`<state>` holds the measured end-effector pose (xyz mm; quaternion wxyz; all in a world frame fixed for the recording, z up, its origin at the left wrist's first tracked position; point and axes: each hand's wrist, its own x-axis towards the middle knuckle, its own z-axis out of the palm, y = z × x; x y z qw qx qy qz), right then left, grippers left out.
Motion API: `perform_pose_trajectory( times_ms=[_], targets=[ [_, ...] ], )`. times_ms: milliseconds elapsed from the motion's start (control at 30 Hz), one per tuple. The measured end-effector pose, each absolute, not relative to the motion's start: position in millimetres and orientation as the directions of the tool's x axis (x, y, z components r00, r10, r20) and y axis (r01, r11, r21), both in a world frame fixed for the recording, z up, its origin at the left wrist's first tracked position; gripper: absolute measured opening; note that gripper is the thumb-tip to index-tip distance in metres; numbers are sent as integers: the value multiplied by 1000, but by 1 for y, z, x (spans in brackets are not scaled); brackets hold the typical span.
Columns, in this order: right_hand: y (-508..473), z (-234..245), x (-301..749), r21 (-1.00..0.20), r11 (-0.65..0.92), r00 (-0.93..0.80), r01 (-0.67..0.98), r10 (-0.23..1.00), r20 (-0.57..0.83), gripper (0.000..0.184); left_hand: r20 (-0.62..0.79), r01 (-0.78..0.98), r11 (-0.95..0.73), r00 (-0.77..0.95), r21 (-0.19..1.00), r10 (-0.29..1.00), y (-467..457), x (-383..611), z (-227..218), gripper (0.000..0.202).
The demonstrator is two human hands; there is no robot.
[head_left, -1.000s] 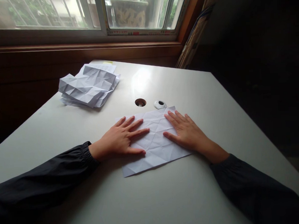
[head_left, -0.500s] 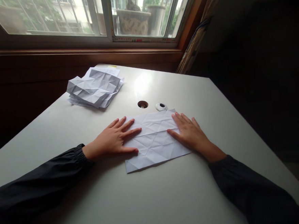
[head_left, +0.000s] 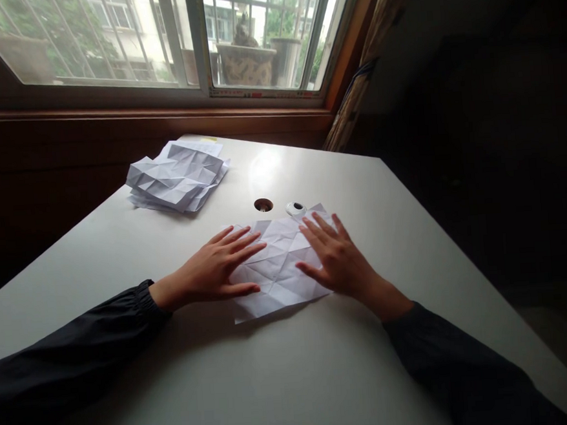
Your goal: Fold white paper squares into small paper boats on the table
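A creased sheet of white paper (head_left: 277, 265) lies on the white table between my hands, its surface crossed by many fold lines. My left hand (head_left: 219, 265) is over the sheet's left side, fingers spread and palm down. Over the right side is my right hand (head_left: 335, 254), also palm down with the fingers apart. It hides part of that edge. Whether the palms press on the paper or hover just above it, I cannot tell. Neither hand grips anything.
A stack of creased paper sheets (head_left: 178, 174) lies at the table's back left. A round cable hole (head_left: 263, 205) and its loose white cover (head_left: 295, 208) are just beyond the sheet. The white table (head_left: 295, 380) meets a window wall at the back; a curtain (head_left: 353, 97) hangs right.
My right hand has moved left and looks slightly raised, fingers more spread. The sheet's creases stand up more than before. My left hand has barely moved; the whole view has shifted a little.
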<state>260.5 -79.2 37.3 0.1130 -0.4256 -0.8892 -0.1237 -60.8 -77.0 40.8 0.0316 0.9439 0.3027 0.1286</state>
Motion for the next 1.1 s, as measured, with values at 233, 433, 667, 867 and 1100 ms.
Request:
perform_pose_trajectory(
  times_ms=[233,433,667,867,1100],
  targets=[
    [-62,18,251,-35,711,-710,702,703,32,86,147,462,-878,867,122,477,-51,-21,13,90],
    [-53,13,261,-70,673,-676,737,736,-40,86,62,486,-862,865,145,498,-49,-26,1,91],
    [-18,-4,318,3,413,-413,911,911,-9,79,34,499,-852,860,158,510,-49,-24,5,88],
    [-18,9,330,64,308,-314,949,922,227,81,71,509,-849,850,142,521,-51,-24,11,88],
    [-74,39,238,43,736,-727,675,654,210,80,129,476,-870,862,132,491,-54,-22,4,86]
  ],
)
